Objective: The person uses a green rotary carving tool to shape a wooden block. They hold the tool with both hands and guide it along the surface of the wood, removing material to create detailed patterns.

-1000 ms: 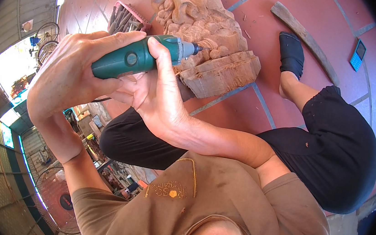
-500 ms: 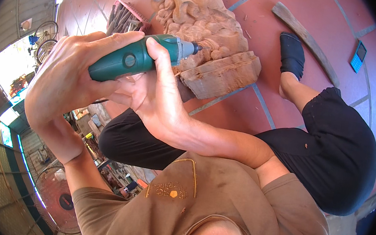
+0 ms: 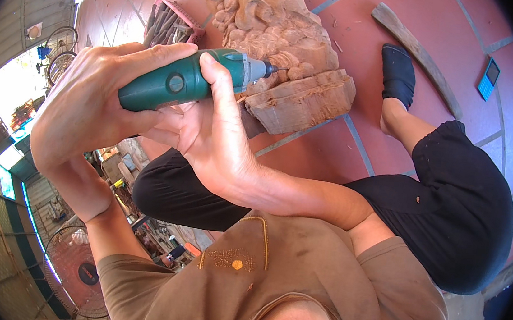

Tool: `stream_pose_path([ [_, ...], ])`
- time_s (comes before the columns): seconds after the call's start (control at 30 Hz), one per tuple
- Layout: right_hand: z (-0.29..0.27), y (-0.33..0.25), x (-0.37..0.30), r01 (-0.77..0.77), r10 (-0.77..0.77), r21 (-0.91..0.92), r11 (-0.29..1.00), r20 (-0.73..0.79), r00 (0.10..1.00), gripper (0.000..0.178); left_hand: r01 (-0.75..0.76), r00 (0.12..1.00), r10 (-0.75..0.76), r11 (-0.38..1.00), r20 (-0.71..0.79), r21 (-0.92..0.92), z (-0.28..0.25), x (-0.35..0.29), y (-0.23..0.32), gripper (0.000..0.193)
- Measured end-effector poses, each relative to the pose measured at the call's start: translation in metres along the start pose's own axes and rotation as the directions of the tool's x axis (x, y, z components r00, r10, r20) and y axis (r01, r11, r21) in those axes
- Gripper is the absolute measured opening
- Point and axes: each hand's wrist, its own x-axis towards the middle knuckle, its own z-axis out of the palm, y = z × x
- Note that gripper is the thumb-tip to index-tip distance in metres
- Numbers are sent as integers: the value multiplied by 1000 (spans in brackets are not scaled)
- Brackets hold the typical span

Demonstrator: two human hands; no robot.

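Note:
A green rotary tool [image 3: 171, 82] with a grey nose is held between both hands, pointing right. My left hand [image 3: 92, 89] wraps round its rear end from the left. My right hand [image 3: 219, 128] grips the body near the front, thumb along the top and fingers underneath, partly hidden. The thin bit [image 3: 283, 68] reaches over a brown wood carving [image 3: 276, 31] with rounded, grape-like lumps; whether its tip touches the wood I cannot tell. The carving's lower end is a squared, rough block [image 3: 303, 102].
A pink basket [image 3: 187, 18] of chisel-like tools stands beside the carving. On the red tiled floor lie a long wooden stick [image 3: 417, 59] and a blue keypad phone [image 3: 488, 78]. My socked foot [image 3: 397, 75] rests near the stick. A fan [image 3: 73, 269] stands at lower left.
The rotary tool and both hands have shifted very slightly left. Its thin bit now shows more plainly against the carving. Both hands keep their hold.

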Motion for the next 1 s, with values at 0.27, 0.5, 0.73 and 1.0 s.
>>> stream_pose_path([
  [0.27,-1,-1,0,-25,25,-35,999,-2,1000,63,28,998,-26,998,-55,49,4,-6,0,72],
  [0.5,0,-2,1,-44,44,-44,998,5,999,64,67,997,-64,995,-48,72,3,-10,3,74],
  [0.73,-2,-1,1,-21,19,-33,999,-39,999,63,57,998,-57,998,-24,23,5,-4,1,71],
  [1.0,-3,1,-1,11,-12,-31,999,-28,1000,62,54,998,-53,999,-32,9,8,-5,0,67],
])
